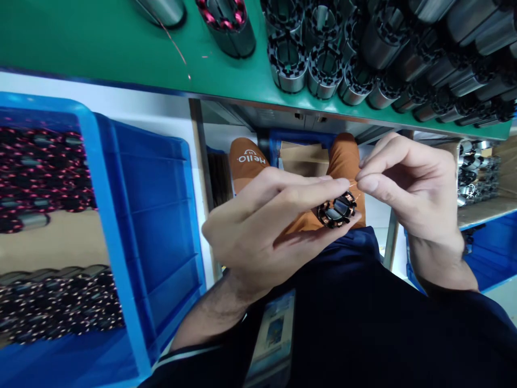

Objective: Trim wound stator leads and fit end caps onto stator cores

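In my left hand (266,226) I hold a small motor stator (337,210), its ring end with black slots and copper windings facing up between thumb and fingers. Close by on the right, my right hand (416,186) has its thumb and forefinger pinched together. Thin copper wire (355,188) runs from the stator's edge toward that pinch. The other fingers of the right hand are curled in.
On the green bench (100,48) stand many bare stator cores (287,63) and one stator with pink windings (228,27). A blue crate (109,226) of wound stators is at left. Another blue bin (495,253) sits at right, beneath a box of metal parts (480,175).
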`<state>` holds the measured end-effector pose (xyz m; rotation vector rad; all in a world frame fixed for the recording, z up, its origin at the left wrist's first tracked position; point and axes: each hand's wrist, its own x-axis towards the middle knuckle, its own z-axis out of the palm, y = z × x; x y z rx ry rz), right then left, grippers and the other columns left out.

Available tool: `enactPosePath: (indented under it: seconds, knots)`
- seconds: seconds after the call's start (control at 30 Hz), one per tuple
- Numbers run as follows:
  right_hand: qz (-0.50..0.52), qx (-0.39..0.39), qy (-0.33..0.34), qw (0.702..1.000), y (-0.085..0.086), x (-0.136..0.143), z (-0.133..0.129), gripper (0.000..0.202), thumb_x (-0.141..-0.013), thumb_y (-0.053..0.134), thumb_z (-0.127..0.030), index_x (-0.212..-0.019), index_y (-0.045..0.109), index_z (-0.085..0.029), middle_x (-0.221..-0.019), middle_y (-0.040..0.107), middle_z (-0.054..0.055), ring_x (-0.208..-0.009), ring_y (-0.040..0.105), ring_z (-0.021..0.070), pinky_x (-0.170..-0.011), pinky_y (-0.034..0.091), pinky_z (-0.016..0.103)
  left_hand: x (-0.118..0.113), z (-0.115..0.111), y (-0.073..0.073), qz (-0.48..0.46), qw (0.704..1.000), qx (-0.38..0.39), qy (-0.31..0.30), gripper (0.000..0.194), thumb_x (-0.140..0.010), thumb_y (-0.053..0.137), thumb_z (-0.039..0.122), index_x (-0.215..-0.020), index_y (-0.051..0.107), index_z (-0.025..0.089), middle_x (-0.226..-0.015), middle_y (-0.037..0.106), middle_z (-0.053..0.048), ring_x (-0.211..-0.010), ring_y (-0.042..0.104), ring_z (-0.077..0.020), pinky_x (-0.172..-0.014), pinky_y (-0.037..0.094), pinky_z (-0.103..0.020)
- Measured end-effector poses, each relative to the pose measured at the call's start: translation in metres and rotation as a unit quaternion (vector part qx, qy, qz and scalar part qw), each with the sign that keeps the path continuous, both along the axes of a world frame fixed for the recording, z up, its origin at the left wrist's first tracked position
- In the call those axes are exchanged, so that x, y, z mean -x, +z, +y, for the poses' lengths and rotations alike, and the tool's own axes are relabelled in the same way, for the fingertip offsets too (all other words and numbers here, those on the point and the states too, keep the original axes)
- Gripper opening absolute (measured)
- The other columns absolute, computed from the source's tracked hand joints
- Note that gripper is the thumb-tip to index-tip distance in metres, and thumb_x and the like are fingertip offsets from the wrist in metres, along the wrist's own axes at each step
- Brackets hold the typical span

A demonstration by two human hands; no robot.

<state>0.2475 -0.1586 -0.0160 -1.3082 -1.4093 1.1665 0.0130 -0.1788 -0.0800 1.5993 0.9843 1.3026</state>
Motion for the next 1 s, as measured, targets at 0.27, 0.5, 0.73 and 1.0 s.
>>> enactPosePath:
  seconds: [0.27,0.5,0.73,1.0]
  knots:
    - [-0.009,-0.148,-0.087,0.985,-0.028,0.020,-0.022,0.033,-0.095,0.099,-0.045,-0.127,0.092,-0.042,-0.100,0.082,0.003,-0.088,0.073,0.0269,-0.082,0.064,0.047,0.002,0.011,-0.005,0.010,0.998,-0.020,0.063,0.061,-0.090,0.092,0.086,-0.131,0.092,0.041,-0.091,0.078,-0.002,-0.082,0.065,-0.0257,-0.081,0.056,-0.048]
    - [-0.083,-0.146,-0.037,0.985,-0.015,0.023,-0.029,0.020,-0.092,0.103,-0.032,-0.105,0.094,-0.045,-0.094,0.084,0.002,-0.086,0.077,0.0305,-0.084,0.068,0.054,-0.004,0.012,0.000,0.062,0.984,-0.105,0.127,0.054,-0.098,0.088,0.080,-0.129,0.093,0.036,-0.102,0.087,-0.002,-0.086,0.073,-0.0257,-0.077,0.058,-0.046]
    - [-0.095,-0.143,-0.047,0.984,-0.004,0.014,-0.022,0.020,-0.096,0.100,-0.028,-0.104,0.093,-0.044,-0.093,0.086,0.000,-0.090,0.080,0.0318,-0.094,0.069,0.056,-0.009,0.014,0.023,0.059,0.989,-0.071,0.112,0.039,-0.097,0.102,0.055,-0.129,0.087,0.037,-0.113,0.085,0.000,-0.100,0.078,-0.0258,-0.087,0.067,-0.049]
    - [0.089,-0.024,-0.092,0.991,-0.012,0.034,-0.025,0.002,-0.106,0.095,-0.033,-0.105,0.094,-0.034,-0.094,0.085,-0.002,-0.081,0.078,0.0156,-0.082,0.068,0.033,-0.019,0.020,0.011,0.058,0.988,-0.133,0.046,0.041,-0.109,0.083,0.060,-0.127,0.067,0.028,-0.111,0.075,-0.007,-0.107,0.074,-0.0267,-0.090,0.066,-0.046]
